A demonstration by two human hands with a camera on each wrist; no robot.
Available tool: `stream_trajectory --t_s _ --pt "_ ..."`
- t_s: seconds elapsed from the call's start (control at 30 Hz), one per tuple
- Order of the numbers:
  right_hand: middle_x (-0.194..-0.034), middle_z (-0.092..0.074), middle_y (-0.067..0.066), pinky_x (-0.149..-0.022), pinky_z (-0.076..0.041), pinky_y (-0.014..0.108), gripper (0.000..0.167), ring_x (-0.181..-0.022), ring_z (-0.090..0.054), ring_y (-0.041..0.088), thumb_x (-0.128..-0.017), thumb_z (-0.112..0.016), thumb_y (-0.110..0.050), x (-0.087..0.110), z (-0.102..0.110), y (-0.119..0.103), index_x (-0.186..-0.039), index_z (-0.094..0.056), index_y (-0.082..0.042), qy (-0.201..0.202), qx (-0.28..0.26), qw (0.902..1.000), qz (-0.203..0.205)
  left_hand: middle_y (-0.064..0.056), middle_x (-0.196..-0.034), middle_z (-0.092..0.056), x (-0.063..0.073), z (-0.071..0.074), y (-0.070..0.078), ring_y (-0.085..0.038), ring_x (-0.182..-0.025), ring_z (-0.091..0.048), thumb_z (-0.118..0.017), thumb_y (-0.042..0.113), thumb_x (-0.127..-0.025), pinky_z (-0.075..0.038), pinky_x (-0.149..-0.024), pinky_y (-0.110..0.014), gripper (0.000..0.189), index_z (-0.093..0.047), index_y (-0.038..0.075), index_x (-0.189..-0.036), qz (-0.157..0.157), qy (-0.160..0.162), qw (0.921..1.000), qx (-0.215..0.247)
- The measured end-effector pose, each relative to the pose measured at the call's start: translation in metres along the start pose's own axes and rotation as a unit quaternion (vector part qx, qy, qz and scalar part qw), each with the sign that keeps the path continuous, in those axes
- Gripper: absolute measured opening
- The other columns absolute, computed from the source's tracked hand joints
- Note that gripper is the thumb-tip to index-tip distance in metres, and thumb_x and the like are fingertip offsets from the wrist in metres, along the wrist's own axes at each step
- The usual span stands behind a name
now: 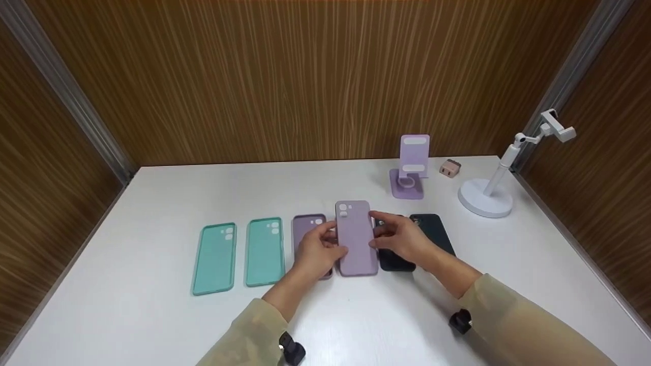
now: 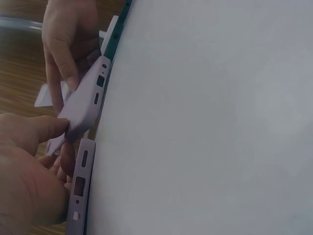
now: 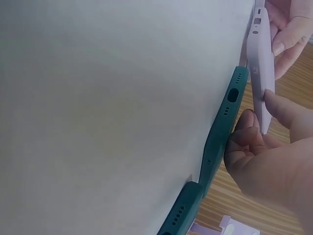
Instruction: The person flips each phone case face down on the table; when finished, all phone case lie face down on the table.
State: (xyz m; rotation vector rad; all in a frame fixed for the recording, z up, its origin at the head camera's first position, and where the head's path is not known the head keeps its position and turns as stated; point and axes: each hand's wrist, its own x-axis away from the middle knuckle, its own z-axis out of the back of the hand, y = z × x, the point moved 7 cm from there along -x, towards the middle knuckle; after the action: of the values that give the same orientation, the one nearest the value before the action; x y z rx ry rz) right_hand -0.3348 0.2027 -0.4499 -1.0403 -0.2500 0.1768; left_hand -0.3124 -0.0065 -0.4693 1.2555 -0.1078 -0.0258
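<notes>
The lilac phone case (image 1: 358, 239) is between your two hands, its camera cutouts at the end farther from you, and the side wrist views show it tilted in your grip. I cannot tell whether its lower end touches the table. Your left hand (image 1: 314, 251) grips the left long edge: thumb laid over the back toward the near end, index finger up the side, the other fingers curled in beneath. Your right hand (image 1: 407, 239) pinches the right long edge, index fingertip near the camera end and thumb lower down, with the remaining fingers bent under the case. Your left forearm slants up and rightward to the grip; your right one comes in from the lower right, angled leftward.

Partly beneath your left hand lies a purple case (image 1: 302, 224). Left of the grip come an inner teal case (image 1: 264, 254), then an outer teal case (image 1: 214, 262). Partly under your right hand sits an inner dark case (image 1: 399, 260); just right of it, an outer dark case (image 1: 432, 231) is partly covered by your forearm. Past the grip, to the right, stand a purple stand (image 1: 414, 152), a pink plug (image 1: 450, 168) and, well apart, a white holder (image 1: 485, 197).
</notes>
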Motion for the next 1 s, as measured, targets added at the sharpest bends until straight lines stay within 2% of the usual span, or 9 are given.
stream_trajectory --t_s 0.37,0.67,0.83,1.0 --pt "-0.119 -0.071 0.011 -0.1 -0.055 0.038 0.076 -0.106 -0.065 0.024 -0.095 -0.08 -0.005 -0.0022 -0.0031 0.0023 -0.162 -0.044 -0.009 -0.01 0.023 0.9997 0.009 -0.003 -0.124 -0.066 -0.0028 -0.0003 -0.0046 -0.018 -0.101 -0.059 -0.082 0.008 -0.093 -0.055 -0.089 -0.033 0.065 -0.057 0.014 -0.153 -0.001 -0.012 0.9998 -0.013" --pt "-0.122 -0.07 0.016 -0.091 -0.055 0.036 0.073 -0.107 -0.065 0.026 -0.092 -0.083 -0.004 -0.0041 -0.0048 0.0006 -0.156 -0.048 0.001 -0.014 0.042 0.9981 0.043 -0.006 -0.127 -0.068 -0.0046 -0.0012 -0.0058 -0.016 -0.093 -0.06 -0.083 0.009 -0.092 -0.053 -0.076 -0.029 0.063 -0.059 0.009 -0.151 -0.004 -0.018 0.9995 -0.026" --pt "-0.123 -0.068 0.016 -0.09 -0.054 0.037 0.072 -0.101 -0.062 0.024 -0.092 -0.082 -0.004 -0.0039 -0.0059 -0.0008 -0.156 -0.049 0.002 -0.015 0.054 0.9971 0.051 -0.006 -0.129 -0.067 -0.004 -0.0024 -0.0067 -0.016 -0.092 -0.059 -0.082 0.01 -0.093 -0.053 -0.074 -0.029 0.065 -0.056 0.009 -0.153 0.001 -0.02 0.9993 -0.03" --pt "-0.122 -0.068 0.015 -0.085 -0.053 0.032 0.071 -0.096 -0.061 0.023 -0.091 -0.083 -0.004 -0.0036 -0.0055 -0.0008 -0.155 -0.051 0.0 -0.012 0.069 0.9958 0.059 -0.006 -0.134 -0.066 -0.0029 -0.0035 -0.0069 -0.016 -0.091 -0.06 -0.081 0.009 -0.094 -0.053 -0.07 -0.027 0.067 -0.054 0.009 -0.155 0.004 -0.024 0.9992 -0.033"
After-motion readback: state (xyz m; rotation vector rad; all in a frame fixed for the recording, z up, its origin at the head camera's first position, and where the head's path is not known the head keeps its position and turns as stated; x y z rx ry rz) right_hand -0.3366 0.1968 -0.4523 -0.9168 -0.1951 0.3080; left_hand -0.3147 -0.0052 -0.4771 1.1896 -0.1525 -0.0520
